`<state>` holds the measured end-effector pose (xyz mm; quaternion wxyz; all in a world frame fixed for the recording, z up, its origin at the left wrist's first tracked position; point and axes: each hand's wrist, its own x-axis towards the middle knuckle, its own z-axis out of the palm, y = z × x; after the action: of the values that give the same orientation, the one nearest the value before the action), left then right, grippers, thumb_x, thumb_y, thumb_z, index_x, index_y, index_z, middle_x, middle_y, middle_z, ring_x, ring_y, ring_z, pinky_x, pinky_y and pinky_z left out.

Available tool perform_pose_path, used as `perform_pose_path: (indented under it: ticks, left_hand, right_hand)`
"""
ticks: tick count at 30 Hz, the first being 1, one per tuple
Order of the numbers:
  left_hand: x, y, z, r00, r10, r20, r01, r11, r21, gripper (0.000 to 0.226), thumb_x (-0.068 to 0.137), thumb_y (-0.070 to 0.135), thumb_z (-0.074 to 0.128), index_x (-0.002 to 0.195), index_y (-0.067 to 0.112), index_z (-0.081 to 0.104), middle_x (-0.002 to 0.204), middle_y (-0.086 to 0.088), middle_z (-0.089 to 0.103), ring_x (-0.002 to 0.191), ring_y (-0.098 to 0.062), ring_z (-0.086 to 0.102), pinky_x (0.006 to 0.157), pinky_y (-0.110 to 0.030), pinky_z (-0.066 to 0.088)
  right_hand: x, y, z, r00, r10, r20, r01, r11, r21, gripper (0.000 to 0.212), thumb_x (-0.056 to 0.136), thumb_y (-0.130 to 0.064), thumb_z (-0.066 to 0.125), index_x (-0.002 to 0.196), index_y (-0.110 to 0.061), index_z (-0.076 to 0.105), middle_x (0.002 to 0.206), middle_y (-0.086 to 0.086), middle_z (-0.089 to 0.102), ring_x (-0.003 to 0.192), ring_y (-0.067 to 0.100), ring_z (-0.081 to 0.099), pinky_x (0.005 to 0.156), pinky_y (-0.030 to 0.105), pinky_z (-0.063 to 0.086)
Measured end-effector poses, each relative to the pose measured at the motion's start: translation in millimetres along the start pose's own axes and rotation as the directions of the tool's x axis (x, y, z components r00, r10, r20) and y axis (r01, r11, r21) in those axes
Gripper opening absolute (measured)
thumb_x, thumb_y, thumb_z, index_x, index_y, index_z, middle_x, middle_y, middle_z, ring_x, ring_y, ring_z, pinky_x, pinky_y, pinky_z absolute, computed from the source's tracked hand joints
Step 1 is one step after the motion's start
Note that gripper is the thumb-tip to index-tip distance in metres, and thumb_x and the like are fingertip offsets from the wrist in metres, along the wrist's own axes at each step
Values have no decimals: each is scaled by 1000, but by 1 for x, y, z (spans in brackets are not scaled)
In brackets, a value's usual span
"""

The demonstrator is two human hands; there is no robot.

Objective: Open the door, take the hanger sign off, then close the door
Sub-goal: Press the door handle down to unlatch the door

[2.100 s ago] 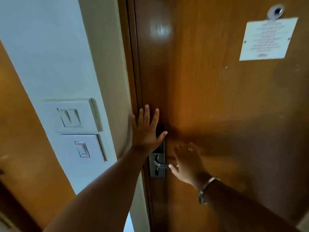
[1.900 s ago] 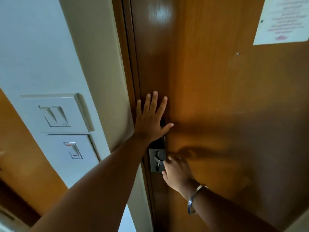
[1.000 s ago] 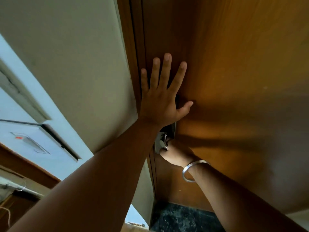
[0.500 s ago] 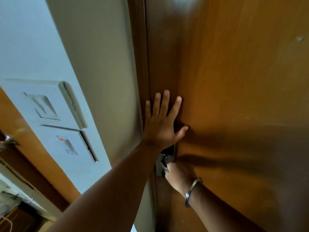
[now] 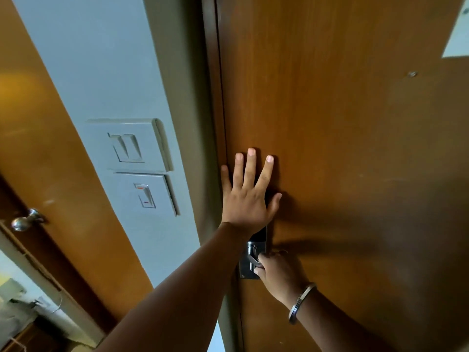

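Door point(image 5: 342, 153) shut, your left hand point(image 5: 247, 199) spread flat on it, your right hand point(image 5: 276, 273) wrapped round one lever handle point(image 5: 252, 259), two switch plates point(image 5: 132, 142) beside.

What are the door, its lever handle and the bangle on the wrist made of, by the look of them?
Door: seemingly wood or wood veneer, glossy varnish; visible grain and soft sheen.
Lever handle: looks like brushed metal, grey with dull glints, on a dark lock plate.
Bangle: probably steel or silver; a thin, bright, reflective ring.

2 hands point(image 5: 247, 199), 2 doors point(image 5: 342, 148), 2 switch plates point(image 5: 127, 144), 1 bangle point(image 5: 300, 302).
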<state>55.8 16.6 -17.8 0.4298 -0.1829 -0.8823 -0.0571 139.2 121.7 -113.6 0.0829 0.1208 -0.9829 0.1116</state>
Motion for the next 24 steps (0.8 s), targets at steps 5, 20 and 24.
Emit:
perform_pose_path:
  ticks: [5, 20, 24]
  left_hand:
    - [-28, 4, -33, 997, 72, 27, -69, 995, -78, 73, 98, 52, 38, 159, 26, 6, 166, -12, 6, 151, -33, -9, 119, -57, -8]
    - [-173, -104, -88, 932, 345, 113, -250, 836, -489, 61, 100, 44, 33, 150, 9, 26, 160, -16, 26, 150, -26, 5, 118, -54, 9]
    - [-183, -101, -71, 880, 456, 132, -310, 762, -568, 66, 97, 44, 38, 151, 9, 24, 157, -15, 26, 146, -34, 21, 116, -57, 17]
  right_hand:
    - [-46, -26, -2, 995, 88, -51, -92, 992, -83, 20, 97, -40, 53, 100, -24, 63, 109, -6, 69, 103, 14, 61, 91, 31, 41]
    - [-193, -174, -90, 795, 371, -480, -396, 917, 51, 31, 88, -38, 66, 114, -20, 64, 106, -4, 69, 95, 10, 66, 80, 31, 57]
    - [-199, -226, -143, 687, 199, -699, -403, 904, -139, 43, 93, -45, 52, 123, -14, 60, 134, 9, 57, 119, 19, 53, 92, 30, 43]
